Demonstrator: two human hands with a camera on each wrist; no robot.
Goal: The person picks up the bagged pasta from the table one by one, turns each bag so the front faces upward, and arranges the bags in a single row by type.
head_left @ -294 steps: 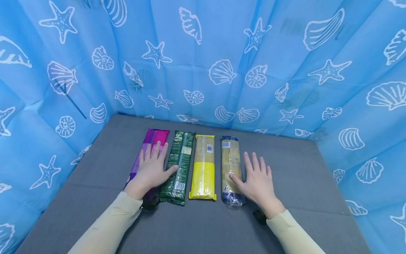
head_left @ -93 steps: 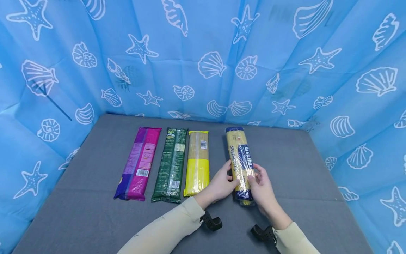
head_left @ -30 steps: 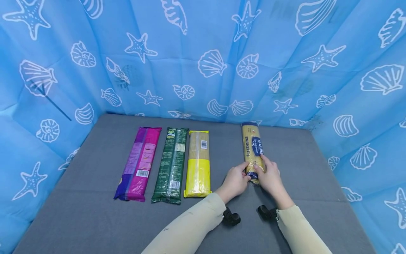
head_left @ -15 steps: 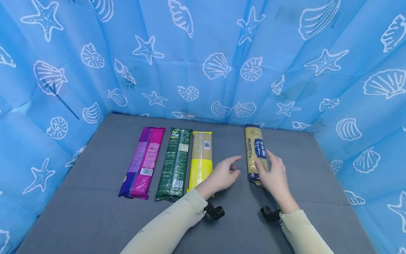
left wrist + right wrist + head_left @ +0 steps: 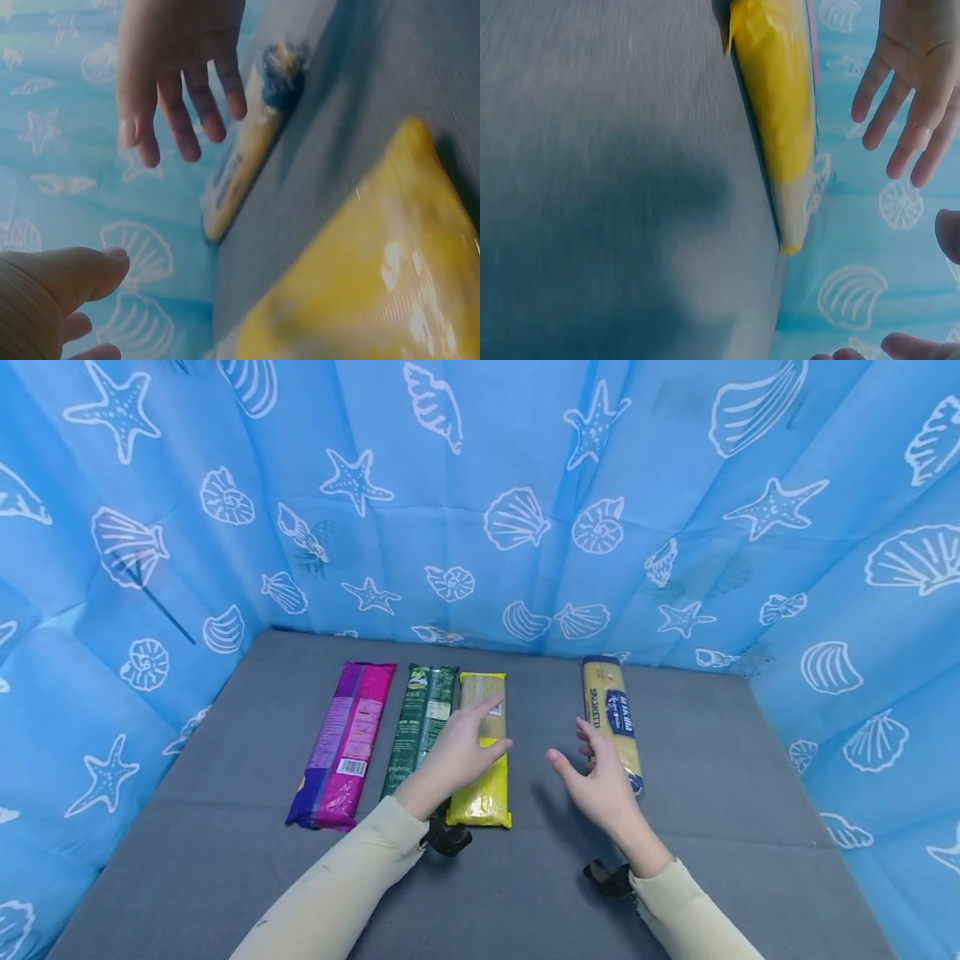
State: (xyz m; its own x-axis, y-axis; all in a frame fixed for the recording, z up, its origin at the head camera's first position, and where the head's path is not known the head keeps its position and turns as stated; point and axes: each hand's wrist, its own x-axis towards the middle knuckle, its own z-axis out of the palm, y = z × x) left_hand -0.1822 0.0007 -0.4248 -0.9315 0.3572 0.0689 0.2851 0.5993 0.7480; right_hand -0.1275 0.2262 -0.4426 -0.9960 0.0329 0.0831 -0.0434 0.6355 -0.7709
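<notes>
My left hand (image 5: 454, 753) hovers above the yellow spaghetti pack (image 5: 483, 793) and the edge of the green spaghetti pack (image 5: 412, 739), its fingers loosely extended and holding nothing. My right hand (image 5: 600, 781) is raised just left of the blue-and-yellow spaghetti pack (image 5: 618, 706), covering part of it in the head view; its fingers are relaxed and apart. That pack lies label up, apart from the others. In the left wrist view, the yellow pack (image 5: 375, 277) is close below, with the right hand (image 5: 180, 67) beyond it.
A purple-and-pink pack (image 5: 345, 747) lies leftmost in the row. All the packs rest on a grey cloth-covered table (image 5: 525, 893). A blue shell-print curtain (image 5: 480, 527) encloses the back and sides. Black wrist cameras (image 5: 447, 839) hang under the wrists.
The blue-and-yellow spaghetti pack was turned label up and shifted right, away from the row. Both hands have since let go; the left moved over the yellow pack, the right moved leftward.
</notes>
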